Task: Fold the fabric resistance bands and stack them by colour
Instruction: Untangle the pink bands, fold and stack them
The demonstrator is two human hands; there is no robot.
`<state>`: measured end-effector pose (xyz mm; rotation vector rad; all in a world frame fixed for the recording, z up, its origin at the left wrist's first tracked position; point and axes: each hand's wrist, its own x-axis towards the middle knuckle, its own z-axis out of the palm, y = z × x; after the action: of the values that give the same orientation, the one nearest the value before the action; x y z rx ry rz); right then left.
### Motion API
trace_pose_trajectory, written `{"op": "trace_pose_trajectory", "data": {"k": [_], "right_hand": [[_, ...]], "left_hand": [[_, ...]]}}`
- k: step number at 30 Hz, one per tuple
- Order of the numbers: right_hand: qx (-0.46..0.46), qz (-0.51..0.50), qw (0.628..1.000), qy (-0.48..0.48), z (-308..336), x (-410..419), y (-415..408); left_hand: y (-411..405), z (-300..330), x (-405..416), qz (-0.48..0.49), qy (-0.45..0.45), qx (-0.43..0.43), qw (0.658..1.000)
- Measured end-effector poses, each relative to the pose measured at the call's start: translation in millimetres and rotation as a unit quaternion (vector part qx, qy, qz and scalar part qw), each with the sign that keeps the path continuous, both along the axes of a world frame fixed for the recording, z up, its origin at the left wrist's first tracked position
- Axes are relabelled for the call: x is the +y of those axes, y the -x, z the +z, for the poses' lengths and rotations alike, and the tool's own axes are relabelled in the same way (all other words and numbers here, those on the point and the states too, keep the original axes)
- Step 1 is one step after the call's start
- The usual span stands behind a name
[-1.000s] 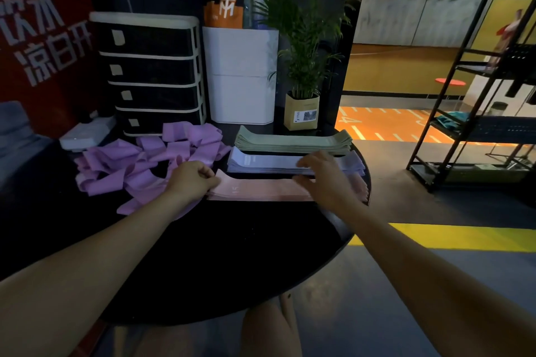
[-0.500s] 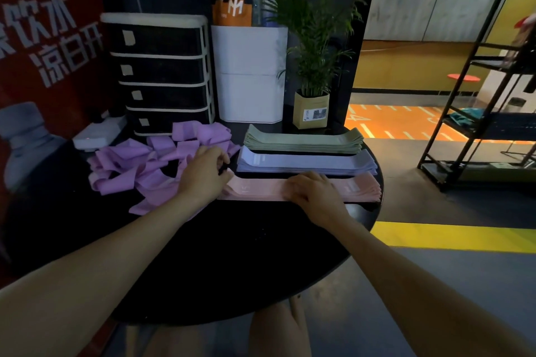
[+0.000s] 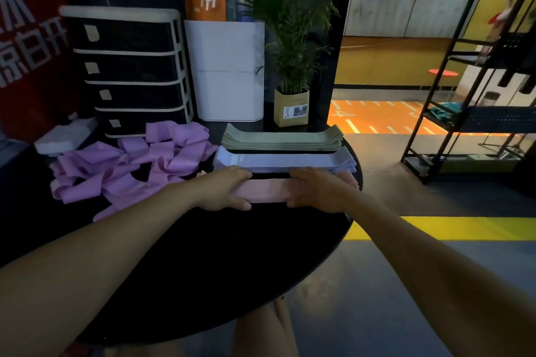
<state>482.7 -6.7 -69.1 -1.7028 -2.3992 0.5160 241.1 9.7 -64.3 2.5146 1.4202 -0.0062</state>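
Note:
Three flat stacks of folded bands lie side by side on the round black table [image 3: 232,255]. The green stack [image 3: 281,140] is farthest, the lilac-blue stack [image 3: 285,161] is in the middle, and the pink stack [image 3: 268,190] is nearest. My left hand [image 3: 223,190] grips the pink stack's left end. Its right end is gripped by my right hand [image 3: 316,190]. Only the middle of the pink stack shows between them. A loose heap of unfolded purple bands [image 3: 130,165] lies to the left of my left hand.
Behind the bands stand a black drawer unit [image 3: 124,69], a white box [image 3: 229,69] and a potted plant [image 3: 291,66]. A white block [image 3: 65,138] sits at the far left. The table's edge drops off just right of the stacks. A black metal rack [image 3: 475,95] stands on the floor at right.
My left hand left the purple heap and moved right onto the pink stack's left end. My right hand slid to its right end. Both hands now grip the stack.

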Motion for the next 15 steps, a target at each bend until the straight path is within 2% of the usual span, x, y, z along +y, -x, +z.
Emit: {"op": "trace_pose_trajectory", "data": {"k": [4,7,10,15], "right_hand": [[-0.014,0.016,0.999,-0.038,-0.1,-1.4,-2.3],[-0.015,0.017,0.999,-0.033,-1.2,0.5,-3.6],[-0.022,0.019,0.999,-0.039,-0.3,0.1,-0.9],[-0.004,0.045,0.998,-0.045,2.9,-3.2,25.2]], "left_hand": [[3.4,-1.8,5.1,0.008,0.0,0.007,1.0],[1.7,-3.0,4.6,-0.001,-0.009,0.001,1.0],[7.3,-3.4,3.5,-0.009,-0.046,0.001,0.999],[39.1,-0.9,-2.0,0.02,-0.088,-0.057,0.994]]}}
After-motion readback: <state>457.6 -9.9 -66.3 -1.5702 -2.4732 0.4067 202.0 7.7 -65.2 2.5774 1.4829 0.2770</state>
